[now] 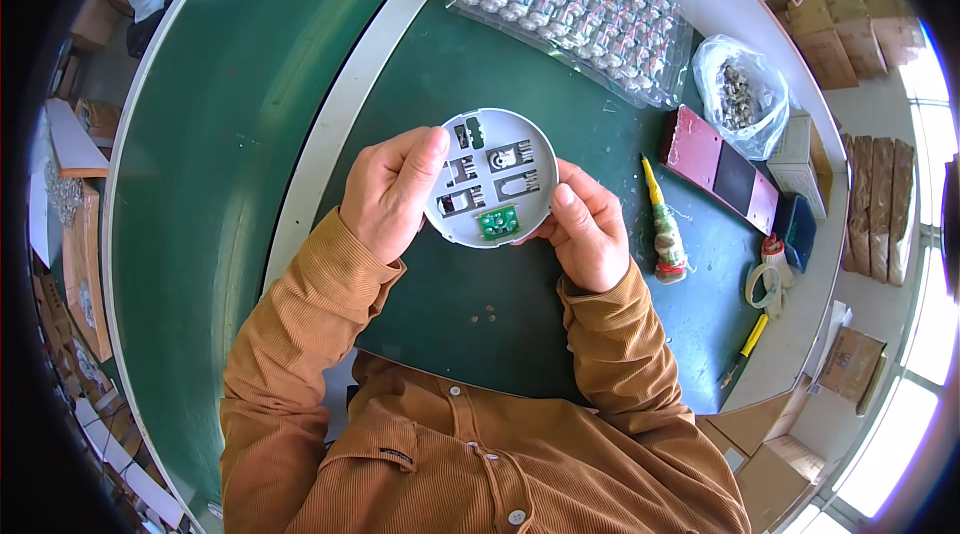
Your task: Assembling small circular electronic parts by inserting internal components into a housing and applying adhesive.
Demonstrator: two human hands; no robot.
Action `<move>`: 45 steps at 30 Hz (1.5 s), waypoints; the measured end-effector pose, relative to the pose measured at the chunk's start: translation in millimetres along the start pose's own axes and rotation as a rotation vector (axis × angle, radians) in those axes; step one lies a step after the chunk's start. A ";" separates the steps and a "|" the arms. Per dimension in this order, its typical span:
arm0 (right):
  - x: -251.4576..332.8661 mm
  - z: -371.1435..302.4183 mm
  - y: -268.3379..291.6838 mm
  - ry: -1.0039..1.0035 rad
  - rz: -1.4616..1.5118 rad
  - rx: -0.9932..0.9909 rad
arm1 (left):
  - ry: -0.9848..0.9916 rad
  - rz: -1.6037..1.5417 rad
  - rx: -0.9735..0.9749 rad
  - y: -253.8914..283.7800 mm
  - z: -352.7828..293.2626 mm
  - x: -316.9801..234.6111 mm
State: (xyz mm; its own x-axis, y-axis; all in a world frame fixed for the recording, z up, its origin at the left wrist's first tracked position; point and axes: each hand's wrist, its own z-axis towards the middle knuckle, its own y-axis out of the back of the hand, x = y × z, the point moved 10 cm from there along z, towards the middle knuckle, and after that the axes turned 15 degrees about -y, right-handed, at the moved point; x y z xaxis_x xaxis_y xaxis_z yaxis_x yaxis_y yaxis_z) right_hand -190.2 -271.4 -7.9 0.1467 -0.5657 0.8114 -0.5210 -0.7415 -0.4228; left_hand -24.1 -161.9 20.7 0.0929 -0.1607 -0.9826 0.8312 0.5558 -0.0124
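Between my hands is a round white plastic housing, its inner side facing up above the green table. Metal contact plates sit in its slots, and a small green circuit board lies at its near edge. My left hand grips the left rim, thumb on top. On the right rim, my right hand pinches the edge between thumb and fingers; some fingertips are hidden beneath the housing.
At the back stands a clear tray of wired parts. To the right are a plastic bag of small metal pieces, a dark red box, a wrapped yellow-tipped tool and a yellow-handled tool. A few tiny bits lie near the front edge.
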 end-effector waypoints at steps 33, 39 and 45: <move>-0.7 -1.3 -1.8 0.047 0.047 0.103 | 0.005 -0.068 -0.029 3.7 -3.2 8.1; -1.4 -1.7 0.9 0.072 0.074 0.114 | 0.012 -0.031 -0.078 6.7 -6.1 12.8; -4.3 1.2 3.6 0.060 0.070 0.124 | 0.027 -0.069 -0.080 6.6 -6.3 16.3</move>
State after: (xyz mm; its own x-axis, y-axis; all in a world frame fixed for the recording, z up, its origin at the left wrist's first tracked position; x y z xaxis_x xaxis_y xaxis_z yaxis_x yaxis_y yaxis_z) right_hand -191.7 -272.1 -13.4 0.0616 -0.5979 0.7992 -0.4194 -0.7421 -0.5228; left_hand -20.6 -155.7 3.4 0.0210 -0.1799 -0.9835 0.7888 0.6074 -0.0943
